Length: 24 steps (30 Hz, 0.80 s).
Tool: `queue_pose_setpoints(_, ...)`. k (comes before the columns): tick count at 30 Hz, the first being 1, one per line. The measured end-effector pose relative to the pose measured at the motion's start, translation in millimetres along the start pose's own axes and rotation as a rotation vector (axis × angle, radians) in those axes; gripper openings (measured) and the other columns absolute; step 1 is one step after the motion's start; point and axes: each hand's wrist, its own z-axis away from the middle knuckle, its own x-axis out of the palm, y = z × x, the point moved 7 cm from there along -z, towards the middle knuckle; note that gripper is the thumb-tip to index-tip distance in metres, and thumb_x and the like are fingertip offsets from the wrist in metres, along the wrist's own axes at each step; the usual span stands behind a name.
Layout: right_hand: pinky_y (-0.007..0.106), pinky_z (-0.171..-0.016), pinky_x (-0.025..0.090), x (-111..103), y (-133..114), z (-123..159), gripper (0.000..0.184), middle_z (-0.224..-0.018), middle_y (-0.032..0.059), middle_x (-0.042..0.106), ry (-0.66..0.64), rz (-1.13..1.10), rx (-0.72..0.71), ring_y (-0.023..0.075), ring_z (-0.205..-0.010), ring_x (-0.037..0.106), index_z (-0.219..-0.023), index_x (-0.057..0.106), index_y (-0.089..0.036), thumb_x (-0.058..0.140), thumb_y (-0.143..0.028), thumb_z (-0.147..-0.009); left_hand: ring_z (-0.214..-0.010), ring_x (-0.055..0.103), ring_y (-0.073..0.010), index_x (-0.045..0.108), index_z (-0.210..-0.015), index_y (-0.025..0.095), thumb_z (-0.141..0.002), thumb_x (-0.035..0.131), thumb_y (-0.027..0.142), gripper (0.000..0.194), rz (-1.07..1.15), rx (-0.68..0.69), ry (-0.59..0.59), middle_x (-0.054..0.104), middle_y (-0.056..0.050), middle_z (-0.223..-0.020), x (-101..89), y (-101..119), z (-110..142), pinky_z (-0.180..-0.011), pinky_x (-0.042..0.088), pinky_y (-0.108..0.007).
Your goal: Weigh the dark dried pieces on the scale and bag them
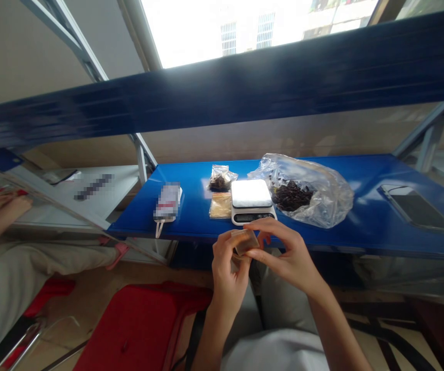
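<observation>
Between both hands, just in front of the shelf's edge, is a small clear plastic bag [246,243] with a yellowish edge. My left hand [227,263] is closed around its left side, and my right hand [284,250] pinches its right side between thumb and fingers. What the bag contains, I cannot make out. Right behind the hands stands a white digital scale [250,195] with a bare silver plate. Left of the scale lie a stack of small flat bags [220,205] and a filled zip bag [221,179] of dark pieces. To its right, a large open clear bag [332,198] holds dark dried pieces [292,196].
A phone [415,206] lies at the right of the blue shelf [199,232]. A white device with a strap [168,203] is on the left. A blue beam [222,93] crosses above. Below left is a red stool [137,324]; another person's hands [9,206] are at far left.
</observation>
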Motion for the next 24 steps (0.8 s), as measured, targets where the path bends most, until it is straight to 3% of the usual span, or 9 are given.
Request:
queue_pose_setpoints(11, 0.025, -0.060, 0.044, -1.5, -0.1, -0.2, 0.034, -0.094, 0.0028, 0.064, 0.020, -0.005, -0.009, 0.0114, -0.065, 0.052, -0.109, 0.062, -0.027, 0.068, -0.029, -0.076, -0.095, 0.058, -0.0189, 0.055, -0.103, 0.021, -0.078, 0.062, 0.013, 0.027, 0.005, -0.006, 0.059, 0.060, -0.007, -0.099, -4.3, -0.3, 2.6, -0.077, 0.048, -0.029)
queue_pose_setpoints(21, 0.025, -0.060, 0.045, -3.1, 2.6, 0.8, 0.033, -0.097, 0.0022, 0.064, 0.030, -0.007, -0.002, 0.0111, -0.065, 0.053, -0.108, 0.062, -0.028, 0.068, -0.028, -0.076, -0.089, 0.060, -0.0169, 0.053, -0.097, 0.020, -0.078, 0.062, 0.014, 0.022, 0.035, -0.018, 0.126, 0.060, -0.006, -0.095, -5.8, -4.6, 7.3, -0.074, 0.049, -0.027)
queue_pose_setpoints(24, 0.025, -0.060, 0.046, -3.7, 1.8, 0.5, 0.034, -0.095, 0.0019, 0.064, 0.029, -0.010, -0.004, 0.0104, -0.063, 0.052, -0.108, 0.062, -0.028, 0.069, -0.026, -0.075, -0.092, 0.059, -0.0180, 0.053, -0.103, 0.021, -0.078, 0.062, 0.015, 0.027, 0.030, -0.007, 0.119, 0.060, -0.007, -0.098, -6.3, -5.2, 7.4, -0.076, 0.049, -0.029)
